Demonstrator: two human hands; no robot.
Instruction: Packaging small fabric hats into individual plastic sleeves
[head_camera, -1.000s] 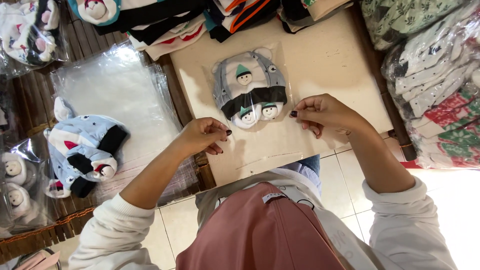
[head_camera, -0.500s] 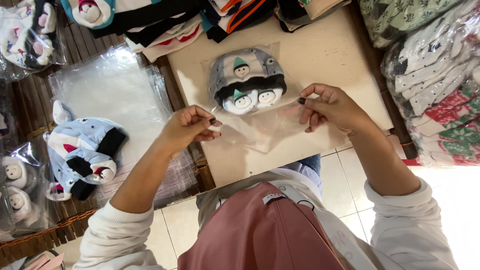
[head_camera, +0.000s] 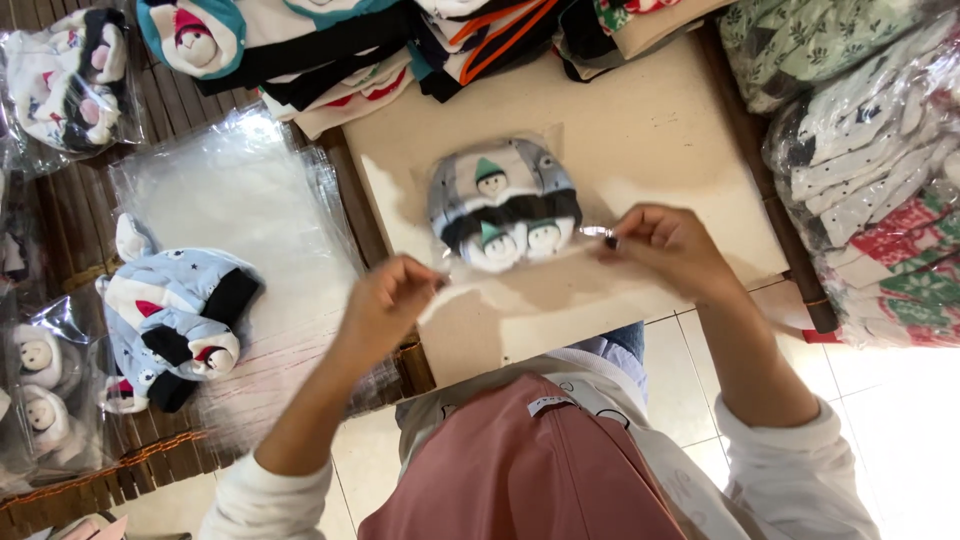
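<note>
The left hand (head_camera: 385, 300) pinches the near left corner of a clear plastic bag (head_camera: 520, 250), and the right hand (head_camera: 665, 245) pinches its near right edge, so the bag's open end is stretched between them just above the bench (head_camera: 640, 130). Inside the bag lies one folded grey and black baby garment (head_camera: 505, 205) printed with three small green-hatted figures. The pale bench top carries that one bag near its middle, with a row of folded clothes (head_camera: 400, 40) heaped along its far edge. To the right stands a stack of bagged garments (head_camera: 870, 170) in white, red and green. To the left, on a dark slatted surface (head_camera: 60, 220), lie a pile of empty clear bags (head_camera: 230, 200) and one loose blue garment bundle (head_camera: 175, 315). Pale floor tiles (head_camera: 900, 400) show below.
</note>
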